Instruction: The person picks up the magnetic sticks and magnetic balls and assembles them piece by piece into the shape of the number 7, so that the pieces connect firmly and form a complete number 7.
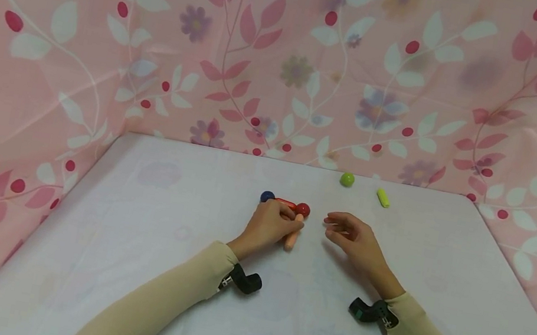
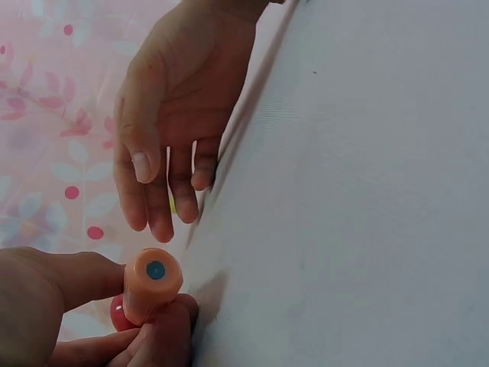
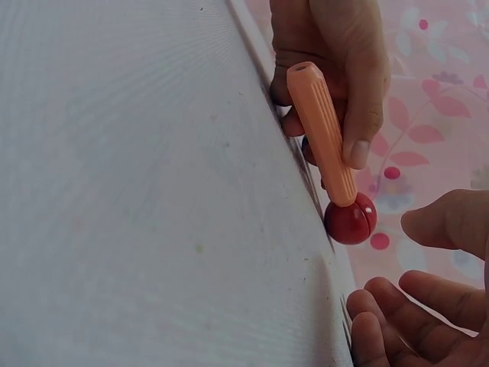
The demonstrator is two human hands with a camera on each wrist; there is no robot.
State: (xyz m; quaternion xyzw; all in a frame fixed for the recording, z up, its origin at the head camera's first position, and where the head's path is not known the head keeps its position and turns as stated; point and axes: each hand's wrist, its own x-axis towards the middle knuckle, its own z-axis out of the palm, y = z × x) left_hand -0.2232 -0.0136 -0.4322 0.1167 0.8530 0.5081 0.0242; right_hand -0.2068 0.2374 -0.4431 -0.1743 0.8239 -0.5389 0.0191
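Note:
My left hand (image 1: 269, 224) pinches an orange ribbed rod (image 1: 292, 237) between thumb and fingers. One end of the rod meets a red ball (image 3: 350, 220); the other, facing the left wrist camera, has a round bluish-grey spot (image 2: 156, 270) in its middle. A red rod (image 1: 286, 203) runs from near the red ball towards a dark blue ball (image 1: 267, 197), partly covered by the left hand. To the right of the red ball is my right hand (image 1: 354, 242), held apart from it. Its fingers are relaxed and slightly bent, with nothing between them.
Towards the back of the white-covered table (image 1: 144, 289) lie a green ball (image 1: 347, 179) and a yellow-green rod (image 1: 383, 198), separate from each other. Behind the table's far edge hangs a pink floral cloth (image 1: 302, 36).

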